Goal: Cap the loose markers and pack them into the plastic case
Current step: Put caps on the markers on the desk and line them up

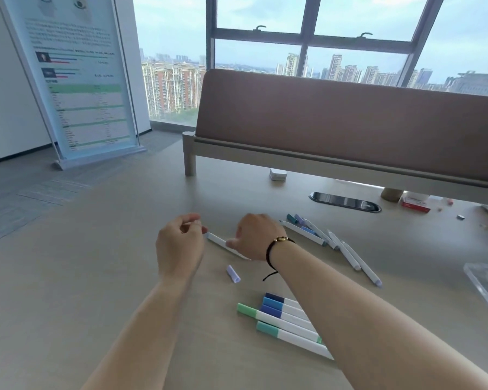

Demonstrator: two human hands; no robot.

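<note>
Here, left to right. Left hand (181, 243) curled, pinching something small and reddish at the fingertips, probably a cap; grip not fully readable. Right hand (258, 239) holding a white marker (217, 241) low over the table (96, 277), its bare end aimed at the left fingers. Lilac cap (233, 273) loose just near of that. Capped markers (279, 319) in a near row; loose markers (330, 243) to the right; plastic case (485, 280) at far right edge. Risk: wrong-coloured cap pressed on, or a skewed push sending marker or cap rolling. Banner (76, 80) print too blurred to read.
</note>
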